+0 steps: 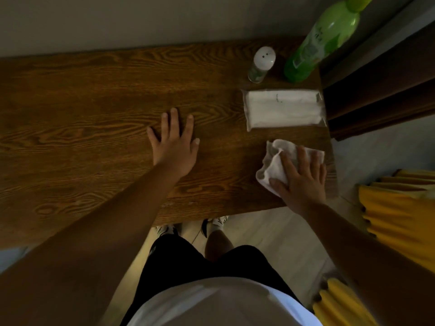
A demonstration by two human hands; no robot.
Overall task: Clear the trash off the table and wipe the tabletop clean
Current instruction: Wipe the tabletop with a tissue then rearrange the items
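My right hand (303,177) has its fingers spread flat on the rag (275,161) at the table's (94,102) right end. Left hand (175,147) rests splayed, mid-table. Unwiped wood runs off leftward, so I'd guess I sweep that way.

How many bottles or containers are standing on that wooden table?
2. A tall green bottle stands at the far right corner of the table; a small clear shaker with a white cap stands just left of it. None seem hidden.
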